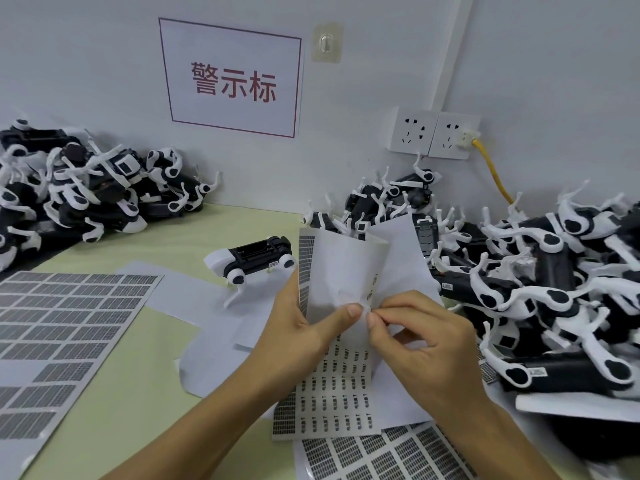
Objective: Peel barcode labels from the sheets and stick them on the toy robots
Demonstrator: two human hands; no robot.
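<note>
My left hand (304, 327) grips a curled white label sheet (343, 271) raised above the table, thumb pressed on its face. My right hand (426, 341) pinches at a small spot on that sheet beside the left thumb; whether a label is between its fingertips I cannot tell. One black-and-white toy robot (256, 259) lies alone on the table just behind the sheet. A sheet of small barcode labels (339, 386) lies flat under my hands.
A big pile of toy robots (554, 289) fills the right side, another pile (76, 192) sits at the back left. A large label sheet (59, 327) lies at the left, more sheets (381, 455) at the front. Wall sockets (433, 133) and a yellow cable (491, 171) are behind.
</note>
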